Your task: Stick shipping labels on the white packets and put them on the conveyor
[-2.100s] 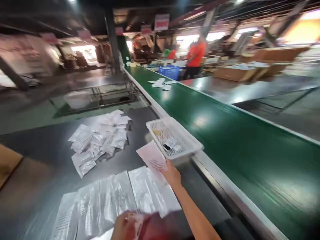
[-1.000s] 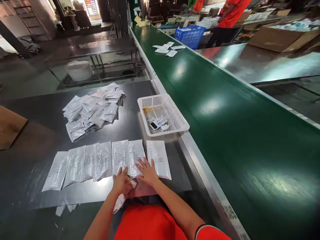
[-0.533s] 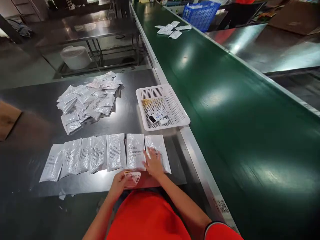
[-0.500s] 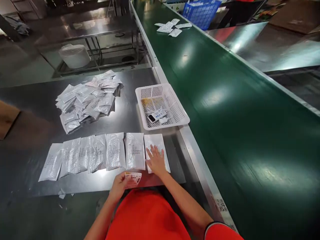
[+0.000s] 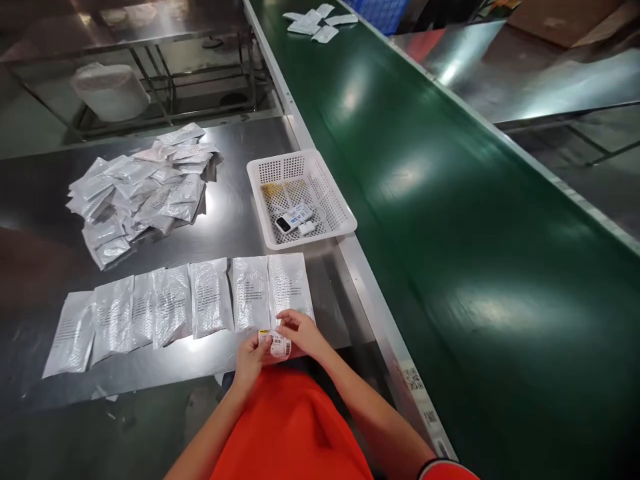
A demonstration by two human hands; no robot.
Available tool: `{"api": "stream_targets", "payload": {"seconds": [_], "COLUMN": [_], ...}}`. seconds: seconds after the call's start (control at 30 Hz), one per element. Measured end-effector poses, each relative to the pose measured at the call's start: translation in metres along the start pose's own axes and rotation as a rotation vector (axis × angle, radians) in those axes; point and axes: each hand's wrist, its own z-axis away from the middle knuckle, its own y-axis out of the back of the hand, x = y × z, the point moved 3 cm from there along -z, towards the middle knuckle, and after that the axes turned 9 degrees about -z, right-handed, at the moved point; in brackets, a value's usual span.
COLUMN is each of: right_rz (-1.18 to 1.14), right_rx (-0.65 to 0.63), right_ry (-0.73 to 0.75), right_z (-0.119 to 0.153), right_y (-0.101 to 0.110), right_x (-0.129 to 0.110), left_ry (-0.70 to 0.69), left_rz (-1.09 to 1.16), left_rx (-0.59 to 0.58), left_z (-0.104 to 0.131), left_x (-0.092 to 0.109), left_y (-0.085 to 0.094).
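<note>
My left hand (image 5: pixel 251 360) holds a small printed label sheet (image 5: pixel 278 345) with a yellow corner, low over the front edge of the steel table (image 5: pixel 210 360). Fingers of my right hand (image 5: pixel 303 332) are closed at the sheet's upper right edge; whether they grip it is hard to tell. Just beyond lies the rightmost white bubble bag (image 5: pixel 290 283) of a row of several printed bags laid side by side, with another bag (image 5: pixel 250 290) to its left and one (image 5: pixel 70 333) at the far left end.
Behind the row, a loose pile of white bags (image 5: pixel 145 180) lies left and a white basket (image 5: pixel 340 217) holding a white device (image 5: pixel 294 219) stands right. A green conveyor (image 5: pixel 425 233) runs along the right, with several packets (image 5: pixel 325 33) at its far end.
My right hand has left the rightmost bag, where it lay spread, and come back to the label sheet in my left hand. The view has shifted, moving the scene left and up.
</note>
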Motion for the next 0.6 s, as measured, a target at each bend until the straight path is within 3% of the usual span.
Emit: {"api": "stream_targets", "payload": {"seconds": [0.1, 0.2, 0.3, 0.43, 0.53, 0.6], "right_rz": [-0.022, 0.045, 0.201, 0.509, 0.596, 0.647], "right_rx": [0.086, 0.177, 0.268, 0.410, 0.410, 0.409], "right_ry": [-0.018, 0.050, 0.125, 0.168, 0.174, 0.165], "right_z": [0.019, 0.015, -0.017, -0.085, -0.125, -0.136], "right_y": [-0.003, 0.003, 0.020, 0.049, 0.060, 0.060], "right_x": [-0.007, -0.006, 0.003, 0.015, 0.024, 0.029], "left_ry": [0.041, 0.071, 0.120, 0.238, 0.328, 0.378], "left_rz": [0.050, 0.091, 0.157, 0.272, 0.291, 0.243], "left_rx": [-0.033, -0.007, 0.014, 0.008, -0.060, -0.106], "left_z": [-0.004, -0.006, -0.002, 0.004, 0.007, 0.013], "left_x": [-0.006, -0.013, -0.019, -0.036, -0.058, -0.072], "left_y": [-0.009, -0.019, -0.032, -0.049, -0.056, -0.058]}}
